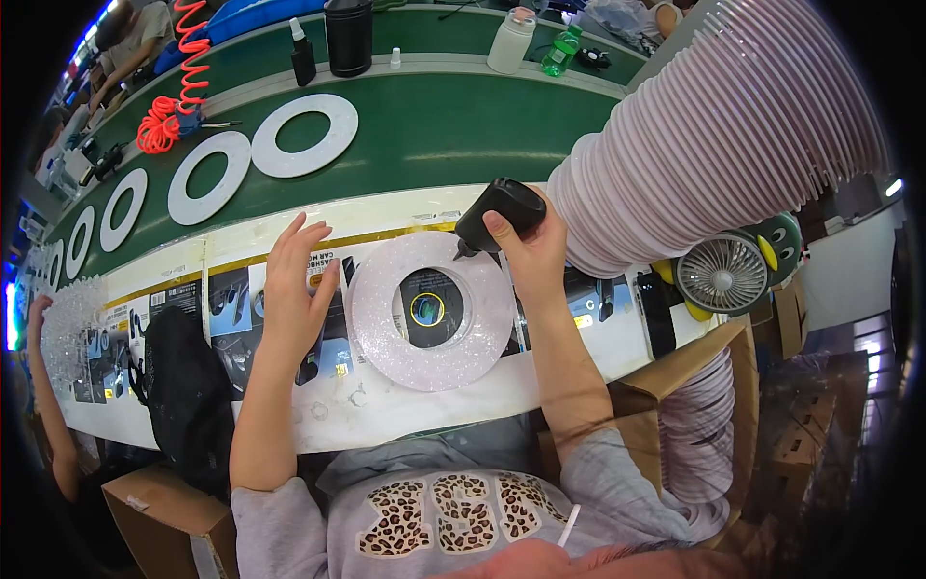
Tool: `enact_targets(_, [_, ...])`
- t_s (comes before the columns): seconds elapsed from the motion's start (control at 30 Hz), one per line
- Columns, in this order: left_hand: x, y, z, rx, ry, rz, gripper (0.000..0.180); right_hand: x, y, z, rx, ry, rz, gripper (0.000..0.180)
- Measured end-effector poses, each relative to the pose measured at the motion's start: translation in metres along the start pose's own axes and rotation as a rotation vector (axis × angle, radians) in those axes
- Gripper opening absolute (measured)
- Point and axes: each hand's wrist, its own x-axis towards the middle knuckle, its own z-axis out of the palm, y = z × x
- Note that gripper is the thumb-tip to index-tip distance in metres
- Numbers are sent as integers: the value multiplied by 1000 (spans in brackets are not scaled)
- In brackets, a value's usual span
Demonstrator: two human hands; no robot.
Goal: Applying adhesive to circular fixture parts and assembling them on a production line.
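Observation:
A white, glittery flat ring (378, 349) lies on the printed card sheets in front of me, apparently with another ring under it. My right hand (536, 256) grips a black squeeze bottle (503, 214), tilted with its thin nozzle pointing down. The tip meets or hovers just over the ring's upper right part; I cannot tell which. To the left of the ring is my left hand (297, 289), raised a little, its fingers spread and nothing in it. Through the ring's hole a dark printed patch shows.
A long stack of rings (704, 135) leans in from the upper right, beside a small fan (723, 273). Several rings (307, 135) lie along the green conveyor (434, 125). A black cloth bag (185, 396) and another person's hand (39, 314) are at left; a cardboard box (666, 376) stands at right.

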Motion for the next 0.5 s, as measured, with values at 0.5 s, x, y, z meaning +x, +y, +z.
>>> enact_targets(0.5, [1,1,1,-1,6,4,35,9,-7,-21,-87,133,-125,38])
